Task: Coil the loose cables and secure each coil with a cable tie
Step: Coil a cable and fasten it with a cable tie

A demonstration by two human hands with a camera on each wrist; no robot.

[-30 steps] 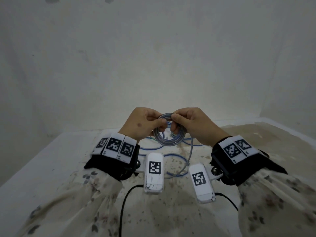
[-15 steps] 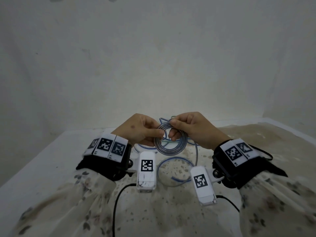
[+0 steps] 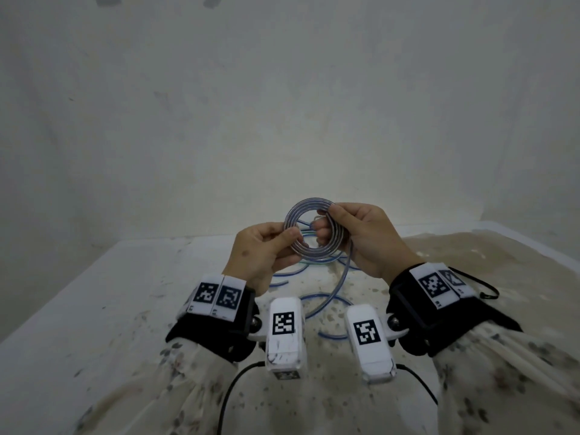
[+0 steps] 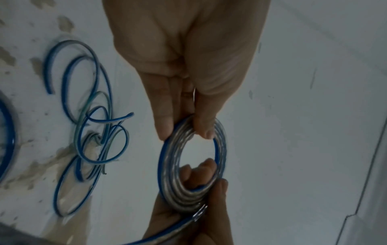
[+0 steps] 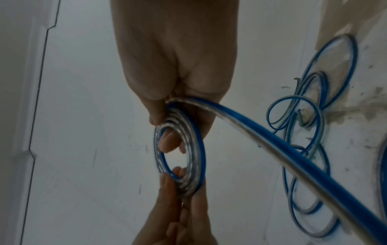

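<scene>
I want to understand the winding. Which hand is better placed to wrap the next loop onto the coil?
Probably the right hand: the loose tail of the cable leaves the coil at its fingers. The left hand only pinches the coil's other side, so it is better placed to steady it.

A white tabletop (image 3: 94, 309), speckled with dark spots, is seen below a plain pale wall (image 3: 282, 105). A brownish stain (image 3: 470, 255) is spread over the surface toward 2 o'clock, reaching the far right edge.
</scene>
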